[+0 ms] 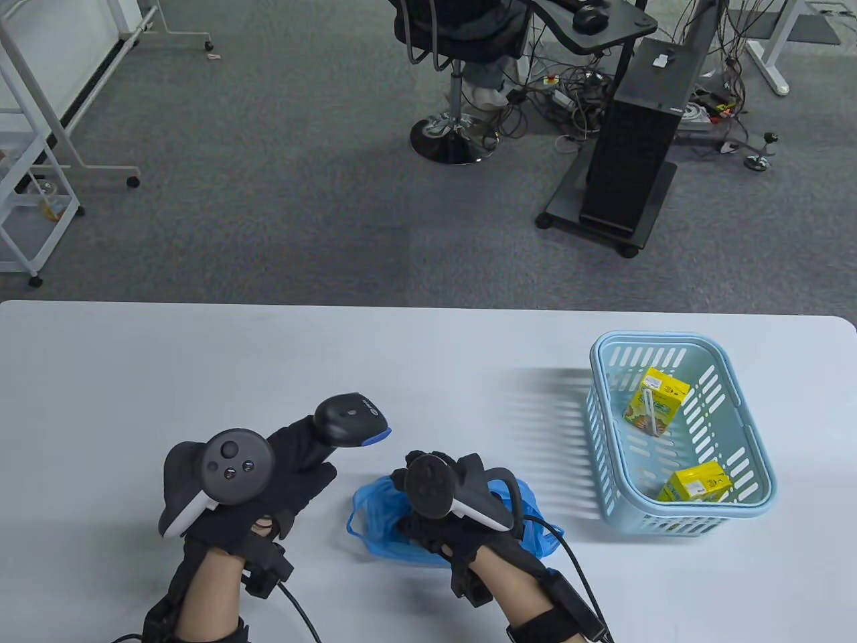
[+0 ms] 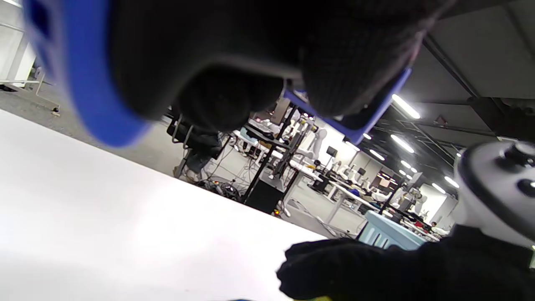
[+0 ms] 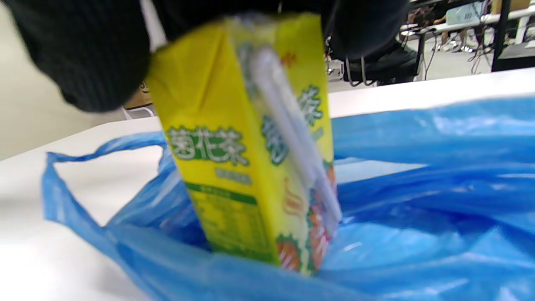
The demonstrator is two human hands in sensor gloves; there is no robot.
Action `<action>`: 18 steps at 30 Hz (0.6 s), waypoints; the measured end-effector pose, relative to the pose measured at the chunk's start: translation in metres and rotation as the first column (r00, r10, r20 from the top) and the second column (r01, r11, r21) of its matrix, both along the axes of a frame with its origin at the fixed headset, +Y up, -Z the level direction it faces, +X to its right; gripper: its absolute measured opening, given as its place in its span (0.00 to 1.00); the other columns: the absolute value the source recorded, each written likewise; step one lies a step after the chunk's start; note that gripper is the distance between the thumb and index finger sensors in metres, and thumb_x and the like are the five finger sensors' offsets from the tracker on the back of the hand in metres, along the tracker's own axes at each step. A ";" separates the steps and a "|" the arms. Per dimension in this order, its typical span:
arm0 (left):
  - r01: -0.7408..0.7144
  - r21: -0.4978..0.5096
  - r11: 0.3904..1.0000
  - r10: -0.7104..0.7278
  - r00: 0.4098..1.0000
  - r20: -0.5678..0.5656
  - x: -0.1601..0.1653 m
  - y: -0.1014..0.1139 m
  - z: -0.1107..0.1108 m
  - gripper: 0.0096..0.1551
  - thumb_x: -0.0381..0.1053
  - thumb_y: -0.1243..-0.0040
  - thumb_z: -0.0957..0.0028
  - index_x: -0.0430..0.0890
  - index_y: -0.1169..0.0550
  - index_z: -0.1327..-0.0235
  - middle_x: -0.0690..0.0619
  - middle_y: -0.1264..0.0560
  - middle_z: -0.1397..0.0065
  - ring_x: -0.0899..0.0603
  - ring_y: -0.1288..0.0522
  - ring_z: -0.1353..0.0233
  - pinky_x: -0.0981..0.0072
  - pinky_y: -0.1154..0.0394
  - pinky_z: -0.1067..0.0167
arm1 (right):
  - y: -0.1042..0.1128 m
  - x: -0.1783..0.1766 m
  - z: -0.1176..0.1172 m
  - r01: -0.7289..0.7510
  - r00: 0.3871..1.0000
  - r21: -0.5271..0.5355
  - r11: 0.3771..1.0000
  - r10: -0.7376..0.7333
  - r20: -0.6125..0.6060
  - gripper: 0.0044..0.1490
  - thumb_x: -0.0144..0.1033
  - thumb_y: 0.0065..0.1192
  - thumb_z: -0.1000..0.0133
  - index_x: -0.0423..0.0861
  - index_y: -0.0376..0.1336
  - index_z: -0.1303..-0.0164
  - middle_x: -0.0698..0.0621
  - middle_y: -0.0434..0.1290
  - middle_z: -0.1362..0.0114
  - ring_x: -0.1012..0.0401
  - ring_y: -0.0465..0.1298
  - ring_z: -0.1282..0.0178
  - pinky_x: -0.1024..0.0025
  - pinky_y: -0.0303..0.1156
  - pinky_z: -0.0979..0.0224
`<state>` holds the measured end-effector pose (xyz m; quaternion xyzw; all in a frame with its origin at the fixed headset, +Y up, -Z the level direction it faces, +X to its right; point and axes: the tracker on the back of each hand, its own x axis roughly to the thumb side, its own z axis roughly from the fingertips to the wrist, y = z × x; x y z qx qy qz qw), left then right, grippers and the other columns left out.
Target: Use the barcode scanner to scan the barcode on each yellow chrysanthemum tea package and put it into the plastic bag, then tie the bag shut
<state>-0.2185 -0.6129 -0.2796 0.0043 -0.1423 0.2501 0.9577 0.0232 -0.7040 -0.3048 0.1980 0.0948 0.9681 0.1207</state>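
My right hand (image 1: 428, 516) grips a yellow chrysanthemum tea package (image 3: 250, 167) by its top; the carton's lower end stands inside the open blue plastic bag (image 3: 418, 200). From the table view the carton is hidden under the hand, and only the bag (image 1: 375, 509) shows around it. My left hand (image 1: 288, 469) holds the black barcode scanner (image 1: 351, 418) by its handle, just left of the bag, its blue-edged nose pointing right. Two more yellow tea packages (image 1: 655, 402) (image 1: 696, 482) lie in the light blue basket (image 1: 736, 402).
The basket stands at the table's right side, a short way right of the bag. The white table (image 1: 167, 368) stretches out to the left and behind the hands. Past its far edge are grey carpet, an office chair (image 1: 462, 40) and a black computer cart (image 1: 636, 154).
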 end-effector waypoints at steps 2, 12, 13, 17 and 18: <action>0.003 0.007 1.000 -0.003 1.000 0.010 0.003 0.001 0.000 0.37 0.56 0.28 0.49 0.48 0.27 0.27 0.47 0.19 0.35 0.45 0.13 0.46 0.50 0.19 0.48 | 0.006 0.005 0.002 0.013 1.000 0.015 1.000 -0.013 -0.002 0.51 0.52 0.70 0.62 0.49 0.61 0.25 0.44 0.55 0.18 0.42 0.56 0.18 0.36 0.58 0.24; 0.013 0.014 1.000 -0.014 0.996 0.092 0.020 0.003 0.005 0.37 0.56 0.28 0.49 0.49 0.27 0.26 0.47 0.20 0.35 0.45 0.13 0.45 0.50 0.19 0.47 | 0.079 0.083 0.015 0.017 0.989 0.158 0.987 -0.040 0.142 0.53 0.57 0.65 0.59 0.53 0.57 0.21 0.42 0.54 0.17 0.42 0.56 0.17 0.36 0.58 0.23; 0.014 0.021 1.000 -0.016 0.995 0.103 0.022 0.004 0.006 0.37 0.56 0.28 0.49 0.49 0.27 0.26 0.47 0.20 0.35 0.45 0.13 0.45 0.50 0.19 0.47 | 0.088 0.095 0.014 0.023 0.983 0.190 0.982 -0.057 0.176 0.53 0.58 0.64 0.59 0.55 0.55 0.20 0.42 0.53 0.16 0.42 0.56 0.17 0.36 0.57 0.23; -0.002 0.053 0.999 -0.007 0.986 0.169 0.032 0.011 0.011 0.37 0.56 0.28 0.49 0.49 0.28 0.26 0.48 0.20 0.35 0.45 0.14 0.45 0.50 0.19 0.47 | 0.111 0.137 -0.001 -0.057 0.950 0.238 0.970 -0.021 0.311 0.53 0.58 0.65 0.58 0.57 0.55 0.20 0.41 0.56 0.17 0.42 0.60 0.19 0.38 0.62 0.25; -0.008 0.058 0.998 -0.003 0.983 0.184 0.035 0.012 0.013 0.37 0.56 0.28 0.49 0.49 0.27 0.26 0.48 0.20 0.35 0.45 0.14 0.45 0.50 0.19 0.47 | 0.115 0.148 -0.005 -0.080 0.937 0.233 0.969 -0.007 0.349 0.53 0.58 0.65 0.59 0.56 0.55 0.20 0.41 0.56 0.17 0.42 0.61 0.19 0.39 0.62 0.26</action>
